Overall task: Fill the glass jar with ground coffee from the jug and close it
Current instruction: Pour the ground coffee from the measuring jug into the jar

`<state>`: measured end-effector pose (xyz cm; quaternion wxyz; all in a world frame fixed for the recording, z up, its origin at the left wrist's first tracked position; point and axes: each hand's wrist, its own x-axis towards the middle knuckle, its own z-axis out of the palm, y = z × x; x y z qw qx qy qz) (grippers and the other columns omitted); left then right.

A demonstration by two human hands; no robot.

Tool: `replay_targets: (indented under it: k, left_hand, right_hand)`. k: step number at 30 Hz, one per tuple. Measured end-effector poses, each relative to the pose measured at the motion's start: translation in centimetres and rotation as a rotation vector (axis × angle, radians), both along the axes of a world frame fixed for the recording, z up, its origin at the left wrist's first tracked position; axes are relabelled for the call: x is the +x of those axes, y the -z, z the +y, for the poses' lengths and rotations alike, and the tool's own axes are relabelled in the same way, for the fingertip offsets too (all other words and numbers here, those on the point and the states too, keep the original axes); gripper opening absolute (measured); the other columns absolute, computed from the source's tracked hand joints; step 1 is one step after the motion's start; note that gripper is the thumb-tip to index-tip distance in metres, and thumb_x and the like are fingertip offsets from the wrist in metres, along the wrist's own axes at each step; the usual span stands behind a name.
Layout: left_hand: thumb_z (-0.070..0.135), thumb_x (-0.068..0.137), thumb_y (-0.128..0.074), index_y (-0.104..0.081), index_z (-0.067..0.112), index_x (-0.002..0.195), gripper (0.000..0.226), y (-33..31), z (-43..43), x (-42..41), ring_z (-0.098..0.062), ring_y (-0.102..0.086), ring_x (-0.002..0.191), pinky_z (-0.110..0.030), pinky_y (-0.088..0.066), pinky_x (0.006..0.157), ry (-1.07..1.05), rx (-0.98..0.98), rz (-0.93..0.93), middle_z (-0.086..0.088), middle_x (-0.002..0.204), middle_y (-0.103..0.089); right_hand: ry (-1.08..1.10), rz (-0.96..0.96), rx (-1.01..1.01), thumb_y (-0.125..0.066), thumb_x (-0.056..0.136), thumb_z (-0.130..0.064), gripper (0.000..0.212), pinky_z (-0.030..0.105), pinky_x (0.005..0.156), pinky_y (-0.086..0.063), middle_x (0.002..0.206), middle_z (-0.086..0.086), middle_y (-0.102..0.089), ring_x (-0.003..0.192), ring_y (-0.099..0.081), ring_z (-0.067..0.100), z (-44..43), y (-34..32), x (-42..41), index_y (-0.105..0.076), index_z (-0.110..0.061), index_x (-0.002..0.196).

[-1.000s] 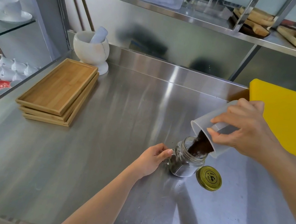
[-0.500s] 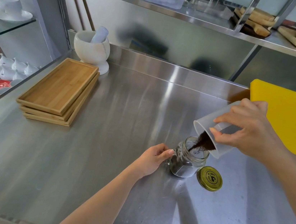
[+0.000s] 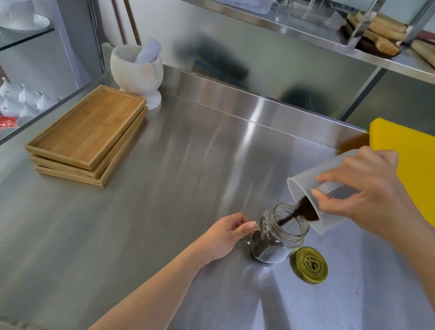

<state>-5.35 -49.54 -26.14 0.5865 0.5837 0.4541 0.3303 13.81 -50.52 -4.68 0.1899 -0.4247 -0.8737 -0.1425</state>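
Right grip (image 3: 367,193) wraps the light jug (image 3: 317,197); left grip (image 3: 225,233) pinches the handle of the breakable, slippery glass jar (image 3: 276,242) w/ gold lid (image 3: 309,265) just beside.

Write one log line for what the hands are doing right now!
step: pouring | right hand: tilts jug, coffee streaming | left hand: steadies glass jar | lid: off, beside jar

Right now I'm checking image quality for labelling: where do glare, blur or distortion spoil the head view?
Head view: bright streaks of glare run down the steel counter; wide-angle bending curves the shelf and counter edges; the falling ground coffee is slightly smeared; dark blurry reflections sit on the backsplash; the glass jar and gold lid stay sharp.
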Motion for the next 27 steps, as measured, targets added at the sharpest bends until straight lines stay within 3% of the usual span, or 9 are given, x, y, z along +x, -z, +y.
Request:
replay_targets:
  k: [4, 8, 17, 21, 27]
  left_hand:
    - [0.063, 0.075, -0.052, -0.051, 0.024, 0.070, 0.039, 0.03, 0.01, -0.02, -0.016, -0.041, 0.070, -0.035, -0.037, 0.072, 0.000, 0.006, 0.001, -0.004, 0.073, -0.046]
    - [0.063, 0.075, -0.052, -0.050, 0.025, 0.069, 0.038, 0.18, 0.02, -0.01, -0.016, -0.041, 0.069, -0.035, -0.037, 0.071, 0.000, 0.008, 0.002, -0.003, 0.073, -0.046]
    - [0.072, 0.068, -0.051, -0.052, 0.034, 0.065, 0.039, 0.32, 0.16, 0.09, -0.014, -0.045, 0.070, -0.034, -0.041, 0.073, -0.011, 0.005, 0.016, 0.000, 0.073, -0.049]
    - [0.072, 0.068, -0.053, -0.051, 0.025, 0.069, 0.046, 0.54, 0.19, 0.17, -0.017, -0.044, 0.071, -0.041, -0.044, 0.077, -0.019, -0.006, -0.005, -0.003, 0.074, -0.049]
    - [0.073, 0.068, -0.050, -0.051, 0.032, 0.064, 0.041, 0.38, 0.14, 0.10, -0.010, -0.039, 0.060, -0.032, -0.035, 0.066, -0.029, 0.004, 0.016, 0.008, 0.064, -0.046]
  right_hand:
    - [0.006, -0.027, 0.003, -0.059, 0.072, -0.038, 0.032, 0.035, 0.068, -0.020, 0.064, 0.003, -0.049, 0.073, -0.038, 0.019, 0.14, 0.15, 0.10, -0.066, -0.007, 0.069]
    - [-0.014, -0.016, 0.011, -0.051, 0.074, -0.041, 0.037, 0.036, 0.067, -0.020, 0.064, -0.001, -0.044, 0.070, -0.043, 0.025, 0.12, 0.00, 0.02, -0.067, -0.008, 0.069]
    - [-0.045, 0.016, -0.012, -0.052, 0.073, -0.041, 0.037, 0.036, 0.068, -0.020, 0.067, -0.005, -0.038, 0.072, -0.030, 0.013, 0.01, -0.30, -0.47, -0.067, -0.007, 0.070]
    - [-0.047, -0.005, -0.001, -0.052, 0.074, -0.040, 0.037, 0.037, 0.067, -0.021, 0.065, -0.004, -0.038, 0.071, -0.033, 0.017, 0.05, -0.25, -0.47, -0.068, -0.007, 0.069]
    - [-0.058, -0.008, -0.003, -0.052, 0.074, -0.040, 0.036, 0.035, 0.067, -0.020, 0.066, -0.005, -0.036, 0.071, -0.033, 0.017, 0.05, -0.24, -0.54, -0.068, -0.007, 0.069]
